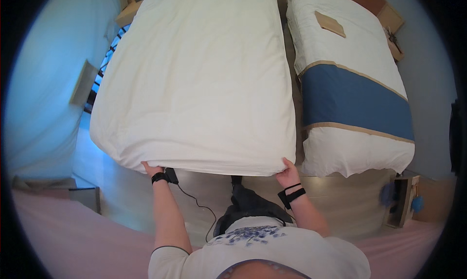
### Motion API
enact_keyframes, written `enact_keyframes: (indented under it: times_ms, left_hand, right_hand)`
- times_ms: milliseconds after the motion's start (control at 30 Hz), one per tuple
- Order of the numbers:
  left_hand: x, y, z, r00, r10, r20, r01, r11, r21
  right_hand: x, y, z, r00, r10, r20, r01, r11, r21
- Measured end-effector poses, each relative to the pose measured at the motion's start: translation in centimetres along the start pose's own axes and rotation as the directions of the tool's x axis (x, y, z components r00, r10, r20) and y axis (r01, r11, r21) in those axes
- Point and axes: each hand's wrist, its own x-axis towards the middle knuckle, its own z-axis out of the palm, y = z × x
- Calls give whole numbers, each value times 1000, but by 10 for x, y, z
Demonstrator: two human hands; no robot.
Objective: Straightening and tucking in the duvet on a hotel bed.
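A wide white quilt or bed cover (204, 85) lies over the bed in front of me, with soft creases running along it. My left hand (151, 169) grips its near edge towards the left corner, the thumb on top and the other fingers hidden underneath. At the near right corner my right hand (289, 174) holds the same edge, its thumb up on the fabric. Between the two hands the edge runs nearly straight above the floor. Both wrists carry black straps, and a black device with a cable (171, 175) is by the left one.
To the right, past a narrow gap, stands a second bed with white bedding (350, 151), a blue bed runner (355, 100) and a tan flat item (330, 24). An open wooden cabinet (399, 202) is at the lower right. Pale curtains (47, 96) hang at left.
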Motion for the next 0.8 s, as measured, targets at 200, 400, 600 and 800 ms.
enact_keyframes:
  times_ms: [200,400,600,800]
  left_hand:
    - [3,26,51,998,-26,-60,26,1000,0]
    - [52,79,96,968,58,243,-186,817,546]
    - [40,153,188,846,45,531,-394,726,564]
    - [-20,237,161,951,86,298,-220,864,452]
  right_hand:
    - [86,15,-49,890,-104,-444,247,928,278]
    - [145,-15,-46,909,-287,-301,360,906,221]
    - [71,-89,96,806,-579,-122,586,809,35]
    - [-13,-31,124,773,-622,127,635,757,-152]
